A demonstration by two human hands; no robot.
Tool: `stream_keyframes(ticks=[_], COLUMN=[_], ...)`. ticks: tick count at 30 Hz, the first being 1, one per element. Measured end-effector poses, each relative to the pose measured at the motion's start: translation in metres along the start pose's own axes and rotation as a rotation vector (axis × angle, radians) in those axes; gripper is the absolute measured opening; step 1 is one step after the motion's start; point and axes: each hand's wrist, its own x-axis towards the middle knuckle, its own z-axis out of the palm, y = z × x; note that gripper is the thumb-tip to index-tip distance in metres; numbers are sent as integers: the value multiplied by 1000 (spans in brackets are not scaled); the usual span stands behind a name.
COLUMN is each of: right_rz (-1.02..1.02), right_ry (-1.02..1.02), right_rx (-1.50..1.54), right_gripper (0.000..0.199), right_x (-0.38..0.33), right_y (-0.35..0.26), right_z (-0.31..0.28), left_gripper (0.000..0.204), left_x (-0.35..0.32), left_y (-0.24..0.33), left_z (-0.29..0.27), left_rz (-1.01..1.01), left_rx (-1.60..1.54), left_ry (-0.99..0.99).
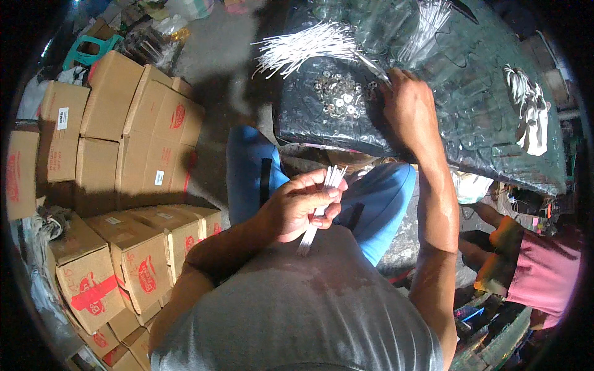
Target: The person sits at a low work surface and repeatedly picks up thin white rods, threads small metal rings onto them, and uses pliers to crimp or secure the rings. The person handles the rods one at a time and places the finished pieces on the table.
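left grip (303,207) around white rods (335,177), thin, straight, bundled, tips uneven

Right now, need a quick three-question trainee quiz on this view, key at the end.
1. Multiple choice: what is in the left hand?
A) a paper cup
B) a bunch of thin white sticks
C) a folded cloth

2. True or false: the cardboard boxes are stacked on the person's right.

3. Fill in the gap: the hand nearer the heap of small rings on the table is the ____ hand.

Key:
1. B
2. False; they are stacked on the left.
3. right
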Motion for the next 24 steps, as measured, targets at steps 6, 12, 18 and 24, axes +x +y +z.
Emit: stream_keyframes(ticks=[6, 12, 18, 24], right_rz=[-9, 144, 315, 347], right_ry=[138, 76, 15, -35], right_rx=[122, 315, 1160, 1345], right_gripper=[20, 17, 8, 8], right_x=[-19, -57, -95, -117], right_y=[1, -17, -36, -55], right_z=[2, -14, 0, 22], left_gripper=[17, 14, 10, 14], left_x=[5, 7, 13, 18], left_y=[0, -2, -8, -1], left_z=[-3, -4, -4, 3], left_rz=[122, 198, 247, 265], left_rx=[149, 210, 257, 312], left_ry=[36, 73, 178, 187])
